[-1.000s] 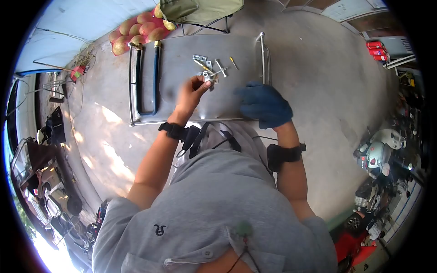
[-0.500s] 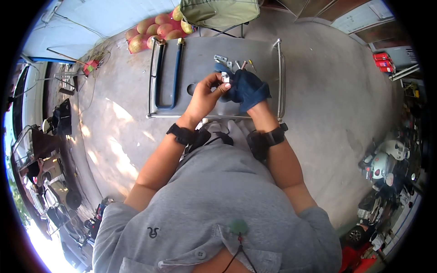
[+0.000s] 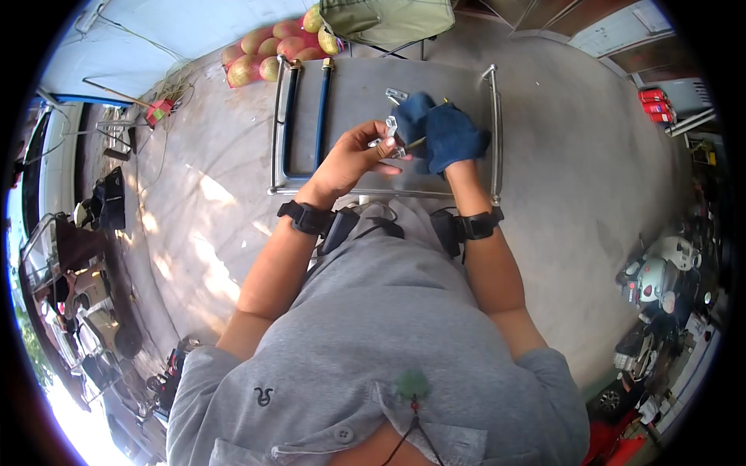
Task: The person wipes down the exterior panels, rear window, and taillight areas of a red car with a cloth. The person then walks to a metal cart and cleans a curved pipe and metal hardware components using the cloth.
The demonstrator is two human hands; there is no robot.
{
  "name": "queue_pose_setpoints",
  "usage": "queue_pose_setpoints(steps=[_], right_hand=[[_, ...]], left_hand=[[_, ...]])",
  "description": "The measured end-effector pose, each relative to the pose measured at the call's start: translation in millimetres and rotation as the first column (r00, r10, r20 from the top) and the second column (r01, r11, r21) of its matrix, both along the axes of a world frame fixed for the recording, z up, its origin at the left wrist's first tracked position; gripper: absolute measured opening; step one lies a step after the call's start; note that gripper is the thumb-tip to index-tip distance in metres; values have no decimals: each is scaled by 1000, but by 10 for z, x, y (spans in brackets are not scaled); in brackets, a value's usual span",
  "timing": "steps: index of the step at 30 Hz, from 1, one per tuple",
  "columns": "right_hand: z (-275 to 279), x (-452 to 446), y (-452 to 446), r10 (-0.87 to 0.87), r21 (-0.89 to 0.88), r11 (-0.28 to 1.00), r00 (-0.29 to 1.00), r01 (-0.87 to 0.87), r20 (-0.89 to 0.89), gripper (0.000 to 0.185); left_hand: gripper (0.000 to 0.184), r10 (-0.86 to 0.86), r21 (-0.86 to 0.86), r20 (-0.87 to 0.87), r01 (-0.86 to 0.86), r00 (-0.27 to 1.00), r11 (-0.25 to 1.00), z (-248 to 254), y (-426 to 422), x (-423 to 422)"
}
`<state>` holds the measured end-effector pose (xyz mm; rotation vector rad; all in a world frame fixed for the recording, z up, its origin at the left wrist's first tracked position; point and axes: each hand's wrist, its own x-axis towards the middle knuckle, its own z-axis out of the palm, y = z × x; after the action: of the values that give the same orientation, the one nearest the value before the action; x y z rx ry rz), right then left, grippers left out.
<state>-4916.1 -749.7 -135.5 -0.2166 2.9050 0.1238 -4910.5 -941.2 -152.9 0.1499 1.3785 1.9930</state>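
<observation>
Bare and half closed, my left hand (image 3: 351, 161) pinches small silvery metal brackets (image 3: 392, 126) between thumb and fingers over the metal table (image 3: 361, 85). Just to its right is my right hand (image 3: 451, 138) in a blue glove, its fingers curled round a thin rod (image 3: 416, 144) that points toward the brackets. Another slotted metal bracket (image 3: 396, 94) lies on the table beyond the hands. The glove hides most of the other small parts. A blue U-shaped tube (image 3: 320, 116) with brass ends lies at the table's left side.
Metal rails (image 3: 496, 132) edge the table. Behind it are a green folding chair (image 3: 388, 22) and netted round yellowish fruits (image 3: 287, 48). Red extinguishers (image 3: 655, 106) and scooters (image 3: 657, 276) stand at the right. A red object (image 3: 159, 111) with cables lies at the left.
The view has shifted, so the table appears farther right. My gloved right hand has come in from the right beside my left hand, and now has the rod in its grip.
</observation>
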Motion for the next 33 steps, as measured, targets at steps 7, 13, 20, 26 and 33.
queue_pose_setpoints(steps=[7, 13, 20, 26, 33], right_hand=[[-306, 77, 23, 211, -41, 971, 921, -237, -327, 21], [-1201, 38, -266, -206, -813, 552, 916, -182, -345, 28], [-120, 264, 35, 125, -507, 813, 936, -287, -329, 41], [-508, 142, 7, 43, -478, 846, 924, -236, -380, 31], [-252, 272, 252, -198, -626, 767, 980, 141, -22, 22]], left_hand=[[19, -33, -170, -237, -8, 971, 985, -94, 49, -62], [41, -194, -365, -462, 13, 866, 931, -245, 173, -53], [35, -299, -489, -560, -16, 773, 872, -60, 198, 94], [27, -369, -579, -522, -2, 769, 815, -63, 255, 160], [24, -225, -445, -357, 46, 907, 894, -132, 173, 75]])
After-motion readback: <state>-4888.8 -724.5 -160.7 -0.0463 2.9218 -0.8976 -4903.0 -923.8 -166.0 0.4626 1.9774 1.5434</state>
